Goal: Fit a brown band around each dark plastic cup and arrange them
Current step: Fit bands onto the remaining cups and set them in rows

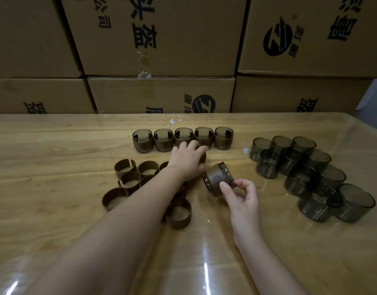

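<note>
Glossy wooden table (55,145), stacked printed cardboard boxes (157,39) behind

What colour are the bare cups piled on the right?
The bare plastic cups are smoky, see-through dark grey; head view.

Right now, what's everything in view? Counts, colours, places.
Banded cups: five, dark with brown bands, row at back centre.
Bare cups: about ten, dark translucent, cluster at right.
Loose bands: at least seven, brown, left of centre, some partly hidden.
Tilted banded cup: one, dark with brown band, centre.
Boxes: six, tan cardboard, stacked behind table.
Table: one, light wood under clear film.
Left hand: one, on a mostly hidden brown piece, before the row.
Right hand: one, pinches the tilted banded cup.
</note>
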A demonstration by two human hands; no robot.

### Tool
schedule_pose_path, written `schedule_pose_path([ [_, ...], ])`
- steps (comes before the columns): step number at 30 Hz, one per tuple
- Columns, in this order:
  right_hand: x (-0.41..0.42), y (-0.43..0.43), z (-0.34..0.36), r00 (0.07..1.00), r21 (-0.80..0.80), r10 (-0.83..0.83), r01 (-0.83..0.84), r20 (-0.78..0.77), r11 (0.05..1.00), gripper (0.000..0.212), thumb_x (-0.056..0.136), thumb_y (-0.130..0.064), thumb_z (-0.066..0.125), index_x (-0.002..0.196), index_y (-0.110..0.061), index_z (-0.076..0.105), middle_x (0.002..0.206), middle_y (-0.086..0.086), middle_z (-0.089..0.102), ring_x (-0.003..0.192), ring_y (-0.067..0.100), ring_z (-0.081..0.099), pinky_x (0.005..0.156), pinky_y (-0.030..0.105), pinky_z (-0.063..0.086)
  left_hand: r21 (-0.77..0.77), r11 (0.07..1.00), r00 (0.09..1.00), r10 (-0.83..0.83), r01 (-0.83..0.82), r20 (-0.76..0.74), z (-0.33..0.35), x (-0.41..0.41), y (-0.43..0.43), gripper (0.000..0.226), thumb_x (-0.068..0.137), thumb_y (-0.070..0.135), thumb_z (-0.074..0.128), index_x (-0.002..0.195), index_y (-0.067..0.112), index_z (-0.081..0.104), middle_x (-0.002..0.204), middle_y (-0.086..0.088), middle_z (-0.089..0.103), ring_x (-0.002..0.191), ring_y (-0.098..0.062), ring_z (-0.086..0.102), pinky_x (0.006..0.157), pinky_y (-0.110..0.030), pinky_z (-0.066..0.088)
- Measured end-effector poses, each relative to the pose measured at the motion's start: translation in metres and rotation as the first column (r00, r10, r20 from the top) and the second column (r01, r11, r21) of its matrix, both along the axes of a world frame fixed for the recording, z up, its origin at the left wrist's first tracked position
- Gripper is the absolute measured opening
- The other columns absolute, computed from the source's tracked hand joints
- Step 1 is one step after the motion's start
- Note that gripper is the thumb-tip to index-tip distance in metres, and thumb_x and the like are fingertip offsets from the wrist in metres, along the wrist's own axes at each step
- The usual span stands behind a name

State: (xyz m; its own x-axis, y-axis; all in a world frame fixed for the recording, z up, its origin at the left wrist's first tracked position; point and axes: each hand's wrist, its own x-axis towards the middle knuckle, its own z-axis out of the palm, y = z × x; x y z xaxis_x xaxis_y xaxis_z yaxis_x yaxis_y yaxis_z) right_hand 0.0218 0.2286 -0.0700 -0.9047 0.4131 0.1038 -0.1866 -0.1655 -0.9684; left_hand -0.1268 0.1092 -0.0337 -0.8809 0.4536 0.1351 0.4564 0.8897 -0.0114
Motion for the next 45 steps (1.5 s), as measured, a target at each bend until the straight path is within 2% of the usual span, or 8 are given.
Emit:
schedule_pose_path([
  [5,0.003,-0.001,0.004,1.000,0.036,-0.004,0.004,-0.023,0.999,0.025,0.087,-0.003,0.066,0.096,-0.019,0.049,0.072,-0.029,0.067,0.067,-0.009,0.064,0.058,0.008,0.049,-0.156,0.975,0.987,-0.149,0.157,0.057,0.012,0.008,-0.003,0.059,0.083,0.055,0.055,0.133,0.025,0.044,0.128,-0.002,0.056,0.115,-0.023,0.049,0.091,-0.038,0.032],
  [11,0.005,0.000,0.007,0.998,0.053,-0.013,0.016,-0.061,0.998,0.026,0.089,-0.001,0.063,0.097,-0.020,0.047,0.073,-0.042,0.061,0.066,-0.017,0.060,0.056,0.004,0.045,-0.195,0.952,0.945,-0.176,0.234,0.277,0.029,0.044,-0.027,0.069,0.086,0.059,0.054,0.146,0.031,0.035,0.138,-0.005,0.039,0.127,-0.025,0.041,0.108,-0.046,0.026],
  [18,0.009,-0.003,0.009,0.992,0.089,0.051,-0.041,-0.114,0.995,0.031,0.086,0.004,0.063,0.100,-0.020,0.049,0.084,-0.031,0.066,0.079,-0.006,0.066,0.064,0.011,0.051,0.463,0.868,0.825,-0.389,0.179,0.411,0.042,0.082,-0.041,0.086,0.083,0.041,0.072,0.152,0.030,0.022,0.148,0.004,0.042,0.132,-0.011,0.040,0.107,-0.025,0.033],
  [24,0.013,-0.009,0.012,0.976,0.154,0.132,-0.106,-0.174,0.982,0.045,0.086,0.002,0.063,0.116,-0.030,0.051,0.116,-0.016,0.063,0.107,0.003,0.063,0.089,0.018,0.051,0.594,0.799,0.830,-0.395,0.098,0.395,0.048,0.083,-0.049,0.071,0.082,0.039,0.073,0.143,0.035,0.038,0.140,0.007,0.048,0.125,-0.007,0.045,0.102,-0.024,0.038],
  [28,0.012,-0.011,0.010,0.974,0.180,0.165,-0.137,-0.153,0.974,0.042,0.091,-0.005,0.056,0.120,-0.035,0.047,0.128,-0.006,0.055,0.106,0.008,0.064,0.091,0.021,0.052,0.778,0.622,0.935,-0.220,-0.086,0.279,0.051,0.061,-0.080,0.062,0.079,0.028,0.077,0.131,0.035,0.044,0.122,0.013,0.053,0.120,-0.015,0.053,0.102,-0.035,0.046],
  [30,0.010,-0.009,0.010,0.979,0.173,0.146,-0.121,-0.142,0.977,0.038,0.093,-0.007,0.054,0.118,-0.035,0.047,0.125,-0.005,0.056,0.101,0.008,0.066,0.087,0.020,0.054,0.803,0.557,0.967,-0.002,-0.212,0.256,0.045,0.041,-0.102,0.076,0.078,0.024,0.078,0.141,0.027,0.037,0.135,0.003,0.050,0.127,-0.020,0.048,0.107,-0.041,0.042],
  [36,0.006,-0.008,0.005,0.980,0.184,0.159,-0.135,-0.118,0.974,0.036,0.094,-0.009,0.054,0.118,-0.035,0.048,0.119,-0.004,0.059,0.092,0.009,0.069,0.077,0.018,0.055,0.716,0.587,0.920,0.328,-0.378,0.216,0.017,0.002,-0.144,0.083,0.074,0.017,0.082,0.142,0.012,0.035,0.139,-0.009,0.047,0.126,-0.024,0.048,0.091,-0.024,0.046],
  [45,0.005,-0.007,0.003,0.984,0.170,0.141,-0.121,-0.107,0.978,0.034,0.094,-0.010,0.054,0.117,-0.036,0.050,0.113,0.000,0.059,0.086,0.011,0.070,0.075,0.020,0.055,0.589,0.677,0.897,0.348,-0.441,0.272,0.000,0.004,-0.136,0.081,0.076,0.031,0.080,0.143,0.015,0.037,0.143,-0.008,0.048,0.129,-0.026,0.047,0.102,-0.043,0.046],
])
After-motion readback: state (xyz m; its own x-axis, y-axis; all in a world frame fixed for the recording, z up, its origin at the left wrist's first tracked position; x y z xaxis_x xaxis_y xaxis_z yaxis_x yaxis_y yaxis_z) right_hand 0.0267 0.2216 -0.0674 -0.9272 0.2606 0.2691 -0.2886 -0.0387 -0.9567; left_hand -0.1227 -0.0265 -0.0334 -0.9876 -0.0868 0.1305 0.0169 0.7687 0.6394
